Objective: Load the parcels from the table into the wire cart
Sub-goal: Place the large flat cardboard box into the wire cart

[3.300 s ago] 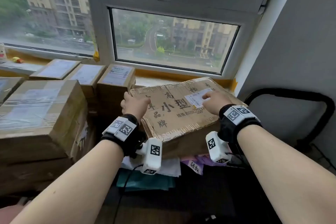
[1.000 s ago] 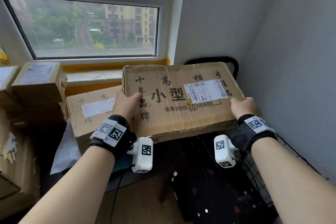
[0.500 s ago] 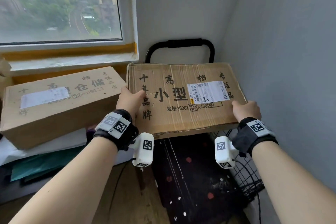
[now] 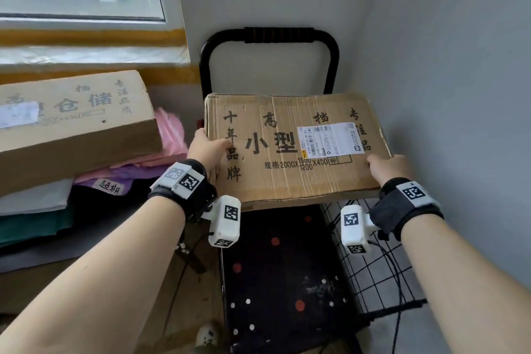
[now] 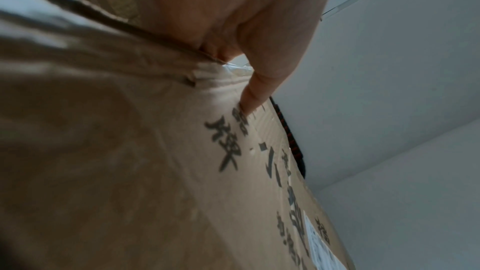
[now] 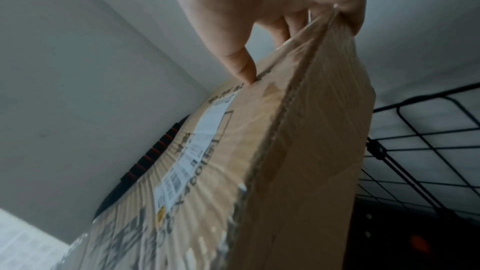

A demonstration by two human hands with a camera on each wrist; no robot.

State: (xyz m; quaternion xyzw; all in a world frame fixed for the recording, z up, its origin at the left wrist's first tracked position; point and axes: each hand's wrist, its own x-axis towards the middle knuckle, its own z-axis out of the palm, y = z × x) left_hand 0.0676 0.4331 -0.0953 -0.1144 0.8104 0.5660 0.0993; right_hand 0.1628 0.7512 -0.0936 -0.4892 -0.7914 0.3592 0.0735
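cardboard fills the space between your two hands: you carry a flat cardboard parcel level, printed face and shipping label up. nearest you, your left hand grips its left edge, thumb pressed on the top face and, as the left wrist view suggests, fingers tucked beneath. your right hand pinches the near right corner the same way, thumb on top, fingers curled under the edge. a hold at opposite sides likely keeps such a wide, thin box from sagging or tipping.

below and just beyond your wrists sits the wire cart, its black mesh side showing at right and a dark dotted liner covering its floor. the parcel hangs over the cart's opening, not yet resting on anything, so the job in hand looks like lowering it in flat. the wall on your right stands close, which may explain your right-hand hold at the near corner and not along the side.

farther off, the cart's black handle rises behind the parcel. to the left, on the table, a second printed carton waits atop folded fabric.
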